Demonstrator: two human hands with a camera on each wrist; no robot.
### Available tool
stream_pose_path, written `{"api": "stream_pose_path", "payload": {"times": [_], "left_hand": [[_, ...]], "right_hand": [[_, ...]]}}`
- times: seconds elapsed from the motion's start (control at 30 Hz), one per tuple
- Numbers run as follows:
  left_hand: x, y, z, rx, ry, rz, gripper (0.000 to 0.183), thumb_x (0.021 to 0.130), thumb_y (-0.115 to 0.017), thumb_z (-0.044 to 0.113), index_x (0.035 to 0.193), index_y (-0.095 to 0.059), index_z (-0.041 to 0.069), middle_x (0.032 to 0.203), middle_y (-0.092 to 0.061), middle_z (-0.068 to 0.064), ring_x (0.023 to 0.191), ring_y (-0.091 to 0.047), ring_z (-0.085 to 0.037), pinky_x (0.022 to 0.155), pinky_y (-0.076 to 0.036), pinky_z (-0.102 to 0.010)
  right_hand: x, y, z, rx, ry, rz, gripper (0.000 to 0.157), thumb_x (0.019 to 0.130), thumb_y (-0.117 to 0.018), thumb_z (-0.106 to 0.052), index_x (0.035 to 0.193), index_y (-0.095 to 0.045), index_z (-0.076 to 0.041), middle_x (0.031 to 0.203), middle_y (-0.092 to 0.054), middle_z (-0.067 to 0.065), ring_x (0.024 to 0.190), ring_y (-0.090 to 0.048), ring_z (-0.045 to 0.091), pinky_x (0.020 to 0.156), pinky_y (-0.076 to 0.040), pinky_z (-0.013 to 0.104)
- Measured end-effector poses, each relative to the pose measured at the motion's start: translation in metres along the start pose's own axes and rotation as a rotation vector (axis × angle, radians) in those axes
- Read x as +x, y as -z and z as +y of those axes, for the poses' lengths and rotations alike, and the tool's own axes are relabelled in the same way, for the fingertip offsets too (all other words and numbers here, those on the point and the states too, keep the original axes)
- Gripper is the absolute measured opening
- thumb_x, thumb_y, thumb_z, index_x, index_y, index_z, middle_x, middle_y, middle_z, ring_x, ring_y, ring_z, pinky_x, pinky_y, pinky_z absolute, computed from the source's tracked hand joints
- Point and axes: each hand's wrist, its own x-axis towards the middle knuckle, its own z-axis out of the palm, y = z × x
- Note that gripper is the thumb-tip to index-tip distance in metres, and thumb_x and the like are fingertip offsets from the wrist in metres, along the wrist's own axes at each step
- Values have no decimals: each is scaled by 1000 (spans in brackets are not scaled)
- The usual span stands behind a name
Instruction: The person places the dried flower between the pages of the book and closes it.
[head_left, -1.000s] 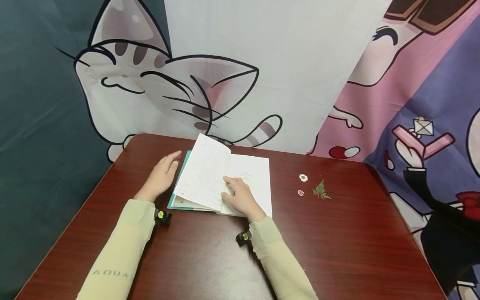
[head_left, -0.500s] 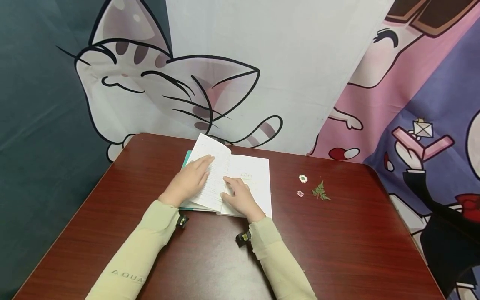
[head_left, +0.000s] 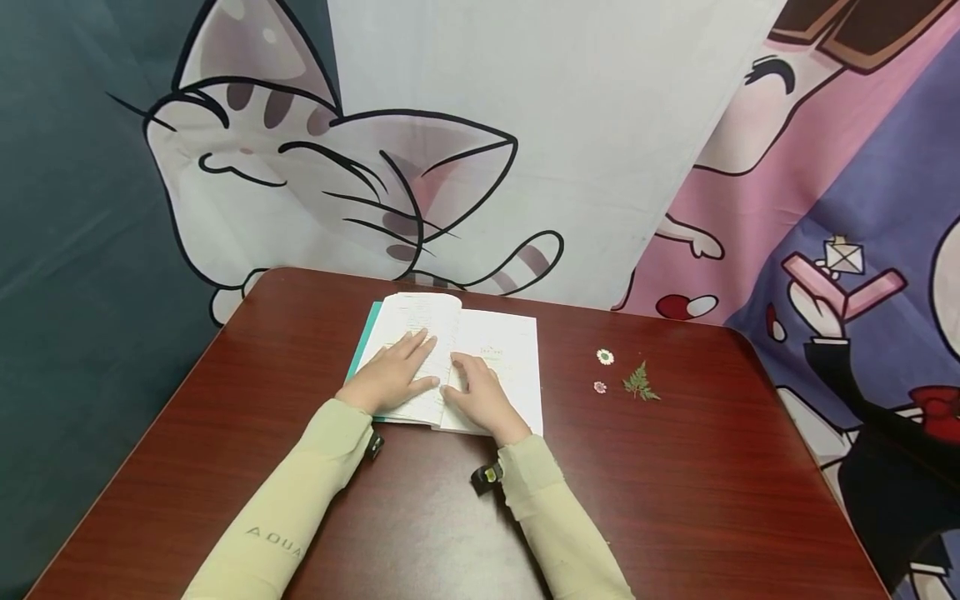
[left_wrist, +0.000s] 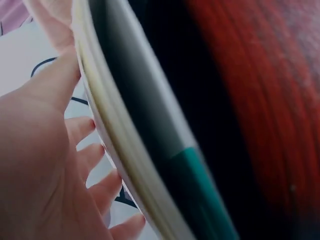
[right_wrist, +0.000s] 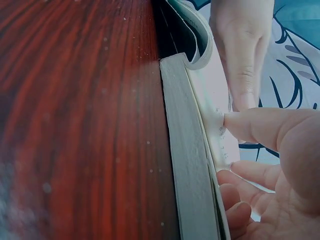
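An open book (head_left: pixel 510 342) with white pages and a teal cover lies on the table. My left hand (head_left: pixel 390 375) rests on the left page with its fingers spread, and its thumb reaches toward the spine. On the right page lies my right hand (head_left: pixel 483 396), thumb and forefinger extended near the spine. In the left wrist view the left fingertips (left_wrist: pixel 107 185) touch the page, above the edge of the teal cover (left_wrist: pixel 202 195). The right wrist view shows the thick page block (right_wrist: pixel 190 150), with the right thumb (right_wrist: pixel 260 125) on the paper and the other fingers partly bent.
To the right of the book lie a white pressed flower (head_left: pixel 605 357), a small pinkish flower (head_left: pixel 600 387) and a green fern leaf (head_left: pixel 641 382). The dark red wooden table (head_left: pixel 712 492) backs onto a cartoon-printed cloth (head_left: pixel 585 100).
My left hand has come from the book's left side onto the left page. The raised page corner at the top has flattened down. The right hand has barely moved.
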Motion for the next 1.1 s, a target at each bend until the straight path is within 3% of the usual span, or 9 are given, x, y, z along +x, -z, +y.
{"api": "stream_pose_path", "payload": {"times": [0.2, 0.5, 0.8, 1.0, 1.1], "left_hand": [[-1, -2, 1, 5, 33, -55, 75, 105, -48, 48, 163, -18, 11, 169, -15, -15, 154, -14, -39, 119, -19, -63], [-5, -3, -1, -14, 89, -130, 74, 107, -43, 48, 164, -15, 11, 169, -10, -16, 154, -8, -41, 118, -15, -67], [-4, -2, 0, 4, 121, -177, 73, 108, -40, 50, 164, -12, 13, 170, -8, -14, 155, -6, -39, 118, -10, -68], [0, -4, 1, -10, 132, -211, 74, 107, -38, 53, 165, -9, 16, 170, -5, -12, 155, -2, -38, 119, -6, -67], [2, -6, 0, -8, 145, -230, 76, 107, -36, 55, 165, -6, 18, 171, -3, -10, 156, 0, -36, 120, -4, -66]], "right_hand": [[1, -1, 1, 19, -3, -4, 62, 94, -68, -22, 150, -46, -6, 143, -54, 15, 131, -48, 36, 110, -39, 52], [0, -1, -3, 41, -3, -13, 62, 91, -69, -20, 149, -48, -7, 140, -56, 15, 117, -55, 32, 99, -47, 49], [2, 3, -2, 79, 2, -16, 60, 92, -66, -19, 148, -48, -5, 140, -57, 16, 118, -56, 32, 101, -46, 50], [0, 13, 3, 174, -62, 9, 53, 96, -65, -19, 145, -51, -6, 131, -64, 14, 115, -60, 32, 100, -47, 49], [-2, 21, 3, 227, -108, 47, 46, 97, -64, -18, 141, -55, -7, 121, -66, 12, 108, -65, 30, 87, -55, 45]]}}
